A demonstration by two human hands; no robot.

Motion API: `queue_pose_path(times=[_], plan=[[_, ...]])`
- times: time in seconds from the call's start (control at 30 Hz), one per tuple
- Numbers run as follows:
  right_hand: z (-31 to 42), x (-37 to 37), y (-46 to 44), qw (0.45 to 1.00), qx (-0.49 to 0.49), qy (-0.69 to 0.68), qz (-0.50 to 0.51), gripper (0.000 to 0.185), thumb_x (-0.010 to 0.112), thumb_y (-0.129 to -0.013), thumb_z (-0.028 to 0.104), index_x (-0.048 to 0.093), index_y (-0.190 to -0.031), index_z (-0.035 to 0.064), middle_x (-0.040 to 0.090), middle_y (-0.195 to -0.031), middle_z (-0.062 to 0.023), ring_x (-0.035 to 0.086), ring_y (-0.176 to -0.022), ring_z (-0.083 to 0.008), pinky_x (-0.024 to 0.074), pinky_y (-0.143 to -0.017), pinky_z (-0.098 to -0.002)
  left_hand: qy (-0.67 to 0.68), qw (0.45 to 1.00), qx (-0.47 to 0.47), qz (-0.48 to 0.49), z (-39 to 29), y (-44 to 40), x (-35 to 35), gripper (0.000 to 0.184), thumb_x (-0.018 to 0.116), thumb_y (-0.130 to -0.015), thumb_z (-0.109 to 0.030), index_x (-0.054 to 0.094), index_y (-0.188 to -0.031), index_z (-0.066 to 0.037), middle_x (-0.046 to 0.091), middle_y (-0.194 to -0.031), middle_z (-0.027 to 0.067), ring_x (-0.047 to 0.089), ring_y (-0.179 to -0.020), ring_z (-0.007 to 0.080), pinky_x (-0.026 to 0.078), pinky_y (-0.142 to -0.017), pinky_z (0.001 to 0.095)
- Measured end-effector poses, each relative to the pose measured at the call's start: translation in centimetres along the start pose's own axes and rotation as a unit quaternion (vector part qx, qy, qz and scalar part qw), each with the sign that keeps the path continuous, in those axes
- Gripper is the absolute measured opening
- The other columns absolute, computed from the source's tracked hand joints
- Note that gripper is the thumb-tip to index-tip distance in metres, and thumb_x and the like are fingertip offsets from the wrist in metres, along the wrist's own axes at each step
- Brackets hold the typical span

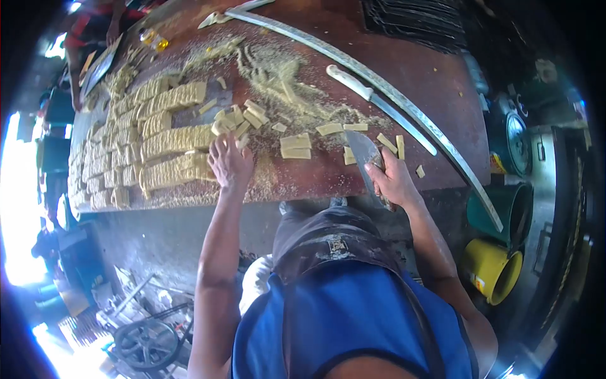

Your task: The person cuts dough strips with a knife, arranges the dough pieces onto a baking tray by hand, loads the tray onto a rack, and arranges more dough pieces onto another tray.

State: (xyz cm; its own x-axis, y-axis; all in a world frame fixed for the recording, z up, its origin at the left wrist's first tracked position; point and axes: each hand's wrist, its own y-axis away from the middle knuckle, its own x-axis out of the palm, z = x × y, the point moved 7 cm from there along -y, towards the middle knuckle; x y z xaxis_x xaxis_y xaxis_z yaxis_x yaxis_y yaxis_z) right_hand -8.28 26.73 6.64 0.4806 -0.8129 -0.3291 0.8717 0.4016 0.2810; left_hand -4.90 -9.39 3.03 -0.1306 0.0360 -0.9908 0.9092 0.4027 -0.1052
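Observation:
My right hand (394, 182) is closed around the handle of a broad-bladed knife (362, 146), its grey blade pointing up and left over the table. Small cut bars of pale dough (296, 152) lie left of the blade, and a few more bars (400, 146) lie right of it. My left hand (231, 165) has its fingers spread at the right end of the stacked rows of dough pieces (177, 144). Just beyond those fingertips is a loose heap of bars (238, 117). Whether the fingertips press on a piece cannot be made out.
Crumbs (278, 76) cover the middle of the red-brown table (442, 88). A long curved metal strip (379, 79) crosses it, beside a white-handled knife (348, 81). Dark stacked trays (413, 22) sit at the back. A yellow bucket (495, 270) stands right below. Another person's arm (76, 69) shows far left.

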Motion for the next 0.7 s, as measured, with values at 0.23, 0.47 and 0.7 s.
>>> queue_pose_path(times=[0.23,0.47,0.7], plan=[[-1.1,0.1,1.7,0.998,0.010,0.038,-0.044,0.031,0.063,-0.096,0.024,0.046,-0.096,-0.0020,0.059,-0.065,-0.0149,0.064,-0.051,-0.0222,0.0472,-0.049,-0.0379,0.245,0.907,0.331,0.090,-9.6,1.6,1.2,0.039,0.075,-0.080,-0.012,0.066,-0.118,-0.007,0.065,-0.121,0.0099,0.060,-0.115,0.0277,0.048,-0.101,0.0405],[0.7,4.4,2.4,0.995,0.025,0.038,-0.092,0.032,0.062,-0.096,0.026,0.049,-0.100,-0.0029,0.060,-0.066,-0.0161,0.064,-0.052,-0.0237,0.0477,-0.050,-0.0377,0.266,0.839,0.439,0.182,-7.0,4.1,2.5,0.028,0.074,-0.081,-0.014,0.072,-0.109,-0.012,0.067,-0.116,0.0066,0.061,-0.114,0.0251,0.051,-0.098,0.0408],[1.3,8.9,0.2,0.989,0.024,0.134,-0.057,0.033,0.064,-0.094,0.027,0.049,-0.100,-0.0024,0.062,-0.070,-0.0211,0.065,-0.064,-0.0340,0.0473,-0.059,-0.0440,0.391,0.873,0.261,0.132,-4.2,2.8,1.3,0.050,0.082,-0.077,-0.031,0.067,-0.120,-0.011,0.064,-0.120,0.0135,0.062,-0.112,0.0283,0.049,-0.100,0.0458]])
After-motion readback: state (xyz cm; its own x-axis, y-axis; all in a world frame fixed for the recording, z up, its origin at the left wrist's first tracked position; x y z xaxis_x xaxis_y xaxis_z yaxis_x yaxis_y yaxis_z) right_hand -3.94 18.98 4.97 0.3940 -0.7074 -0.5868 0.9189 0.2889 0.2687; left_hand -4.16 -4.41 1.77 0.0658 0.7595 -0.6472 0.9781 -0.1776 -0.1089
